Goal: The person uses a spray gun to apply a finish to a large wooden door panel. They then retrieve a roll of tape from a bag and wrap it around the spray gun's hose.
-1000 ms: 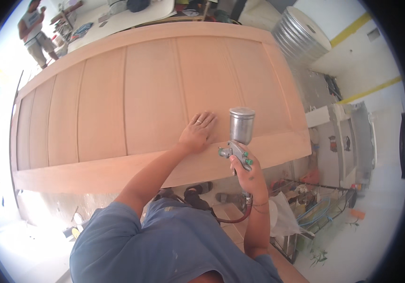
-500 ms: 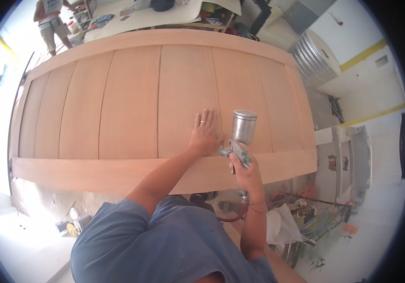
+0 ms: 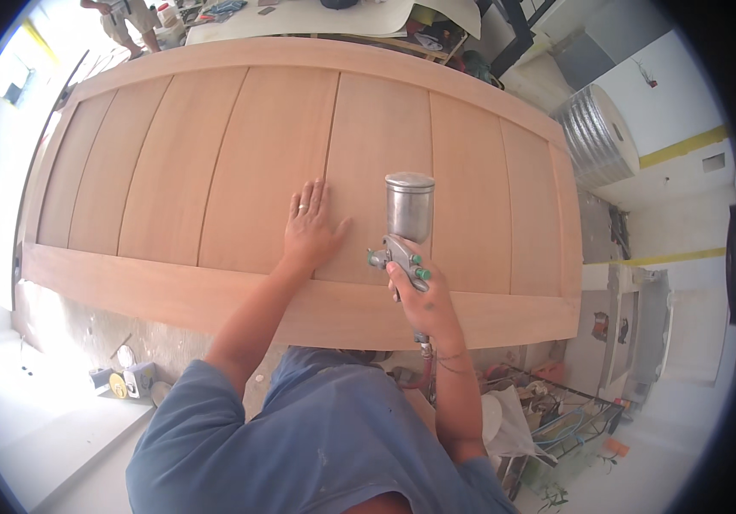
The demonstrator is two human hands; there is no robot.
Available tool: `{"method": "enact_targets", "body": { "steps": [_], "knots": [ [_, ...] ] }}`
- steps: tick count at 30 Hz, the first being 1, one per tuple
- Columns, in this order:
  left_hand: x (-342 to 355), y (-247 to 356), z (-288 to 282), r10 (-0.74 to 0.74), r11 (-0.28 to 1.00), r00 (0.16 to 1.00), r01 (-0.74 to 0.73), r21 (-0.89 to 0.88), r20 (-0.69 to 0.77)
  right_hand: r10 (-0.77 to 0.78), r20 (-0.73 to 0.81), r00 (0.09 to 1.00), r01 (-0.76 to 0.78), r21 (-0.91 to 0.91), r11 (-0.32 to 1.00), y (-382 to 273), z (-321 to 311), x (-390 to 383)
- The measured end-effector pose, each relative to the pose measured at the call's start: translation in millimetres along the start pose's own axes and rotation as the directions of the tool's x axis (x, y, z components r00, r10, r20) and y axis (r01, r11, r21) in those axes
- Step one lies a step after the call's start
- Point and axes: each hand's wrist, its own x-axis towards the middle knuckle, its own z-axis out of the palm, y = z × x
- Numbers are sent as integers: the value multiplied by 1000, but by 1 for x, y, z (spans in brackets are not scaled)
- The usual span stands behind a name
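Note:
A large pale wooden panel door (image 3: 179,154) lies horizontally before me, with several vertical boards inside a frame. My left hand (image 3: 314,221) rests open and flat on a middle board, fingers pointing away from me and a ring on one finger. My right hand (image 3: 419,295) grips a metal spray gun (image 3: 398,257) with green knobs, held over the panel's near part, to the right of my left hand. The gun's upright silver cup (image 3: 409,206) sits on top, and a red hose (image 3: 428,368) hangs from its handle.
Another person (image 3: 128,21) stands beyond the panel at back left, near a cluttered pale worktable (image 3: 278,24). A silver foil roll (image 3: 595,133) is at back right, and a metal rack with items (image 3: 565,411) at lower right. Small cans (image 3: 132,384) sit at lower left.
My left hand has slid leftward along the panel. My right hand and the spray gun have moved left and slightly up in the picture. The view has shifted, with the other person higher up.

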Motion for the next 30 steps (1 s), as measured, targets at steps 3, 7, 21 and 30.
{"method": "enact_targets", "body": {
  "steps": [3, 7, 21, 30],
  "knots": [
    [-32, -11, -5, 6, 999, 999, -8, 41, 35, -58, -12, 998, 58, -7, 998, 4, 9, 5],
    [-57, -20, -28, 114, 994, 988, -113, -11, 107, -59, 13, 998, 59, 5, 998, 5, 20, 9],
    [-137, -29, -73, -44, 686, 986, 146, -713, 160, 30, 49, 998, -31, 15, 999, -12, 82, 60],
    [-237, -10, -98, 72, 607, 820, 416, -677, 568, -174, -387, 905, 244, 138, 960, -114, 40, 59]
  ]
}}
